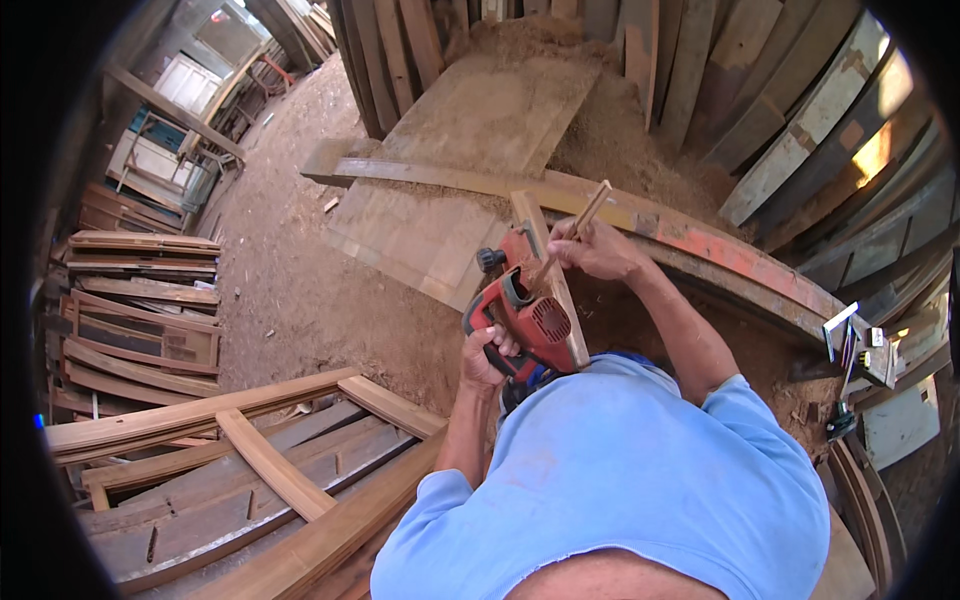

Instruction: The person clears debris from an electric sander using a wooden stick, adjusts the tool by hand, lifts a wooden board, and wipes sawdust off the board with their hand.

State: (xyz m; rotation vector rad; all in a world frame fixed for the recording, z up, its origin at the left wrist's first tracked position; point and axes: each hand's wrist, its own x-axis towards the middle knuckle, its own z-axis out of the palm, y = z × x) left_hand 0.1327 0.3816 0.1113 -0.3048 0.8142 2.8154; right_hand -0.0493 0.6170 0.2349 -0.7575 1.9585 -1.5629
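Note:
My left hand is wrapped round the rear handle of a red and black electric planer, which is tipped on its side in front of my body. My right hand pinches a thin wooden stick. The stick's lower end slants down to the dark opening in the planer's upper side; how deep it reaches I cannot tell. A narrow wooden board lies along the right side of the planer, under my right hand.
A long beam crosses ahead, with clamps and tools at its right end. Wooden frames lie at the left. Planks lean along the far side. Sawdust covers the floor and a flat panel.

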